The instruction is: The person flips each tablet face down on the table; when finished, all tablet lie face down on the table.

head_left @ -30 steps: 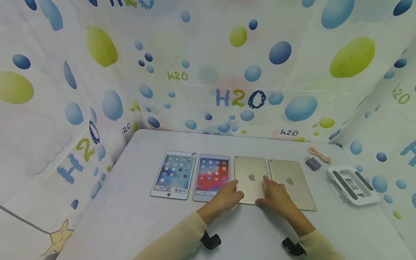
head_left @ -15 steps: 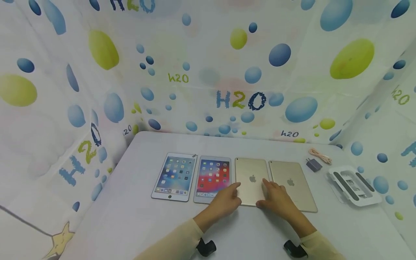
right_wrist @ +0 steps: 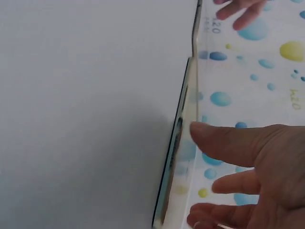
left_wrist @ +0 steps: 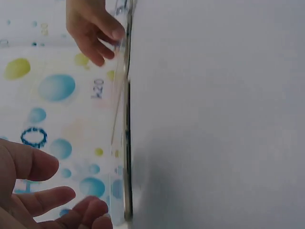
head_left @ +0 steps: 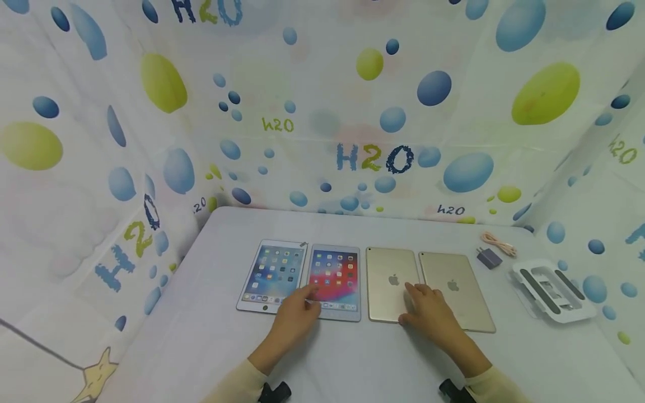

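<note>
Two tablets with lit home screens lie face up side by side: the leftmost tablet (head_left: 275, 271) and a second one (head_left: 344, 280) with a red and blue wallpaper. Right of them, a gold tablet (head_left: 386, 294) and another gold tablet (head_left: 459, 299) lie face down, logos showing. My left hand (head_left: 295, 314) is over the lower adjoining edges of the two lit tablets, fingers loosely bent, holding nothing. My right hand (head_left: 431, 313) is over the right side of the first gold tablet, fingers spread and relaxed. Whether its thumb touches that tablet I cannot tell.
A white table carries everything. At its back right are a grey charger plug (head_left: 489, 258), a coiled pinkish cable (head_left: 498, 244) and a white moulded tray (head_left: 554, 291) with dark strips. Curtains printed with bubbles (head_left: 468, 172) enclose the table on three sides.
My left hand has moved left, from the first gold tablet to the two lit ones. My right hand stays near the first gold tablet's right side. The head view tilts up slightly.
</note>
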Demonstrator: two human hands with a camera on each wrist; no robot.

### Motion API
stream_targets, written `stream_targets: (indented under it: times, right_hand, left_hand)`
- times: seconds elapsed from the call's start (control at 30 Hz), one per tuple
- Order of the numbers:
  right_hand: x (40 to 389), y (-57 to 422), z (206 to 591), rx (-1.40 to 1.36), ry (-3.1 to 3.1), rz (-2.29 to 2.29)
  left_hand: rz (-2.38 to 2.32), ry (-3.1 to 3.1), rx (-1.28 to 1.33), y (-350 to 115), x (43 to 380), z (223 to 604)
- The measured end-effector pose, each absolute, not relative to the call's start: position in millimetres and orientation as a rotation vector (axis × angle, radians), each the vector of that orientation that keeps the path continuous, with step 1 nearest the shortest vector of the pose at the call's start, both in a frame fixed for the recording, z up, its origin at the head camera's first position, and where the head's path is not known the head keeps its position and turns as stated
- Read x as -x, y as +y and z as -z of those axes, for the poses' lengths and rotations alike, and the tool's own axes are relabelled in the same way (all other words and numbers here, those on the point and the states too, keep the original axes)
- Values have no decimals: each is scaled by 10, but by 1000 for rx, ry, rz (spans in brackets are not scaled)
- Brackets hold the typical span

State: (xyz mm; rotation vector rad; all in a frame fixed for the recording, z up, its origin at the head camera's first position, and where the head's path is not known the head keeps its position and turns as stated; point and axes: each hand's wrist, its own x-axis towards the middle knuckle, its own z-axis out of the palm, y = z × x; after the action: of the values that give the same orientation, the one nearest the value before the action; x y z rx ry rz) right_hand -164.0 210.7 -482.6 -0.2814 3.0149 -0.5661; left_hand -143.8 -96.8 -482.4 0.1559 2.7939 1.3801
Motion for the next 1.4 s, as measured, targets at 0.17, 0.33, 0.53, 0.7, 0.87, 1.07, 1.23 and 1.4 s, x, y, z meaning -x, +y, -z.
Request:
stream_targets:
  times: [0.17,0.33,0.53,0.7,0.87,1.07,1.23,1.4]
  right_hand:
    - [1615,1912,4796,283,2788,1071]
    - [1609,1683,4817,267,2345,1572]
    - [1626,1500,4824,174,2072,1811]
    - [1630,1427,4818,134,1989,1849]
    - [1637,1387,4816,122,1949,1852]
    - [1645,1370,4804,97,1931,1883]
    - [1646,1368,4812,98,1942,1886]
    - [1641,1351,4823,72,1934,1900]
  left_hand:
    - [-1385,2805,-67,-1158,1467,4861]
    - [-1462,2724,-50,-1180,1472,4859]
    - [-1571,2639,-63,-1125,1490,4826]
    - [-1590,2623,-71,-1102,1508,4840]
    - [-1580,2629,-54,-1104,1502,4856]
    - [-1567,2628,-88,-1084,1508,4826]
    - [-1550,2623,-83,-1075,1505,4807]
    - [-1521,2625,-89,-1065,1484,4806]
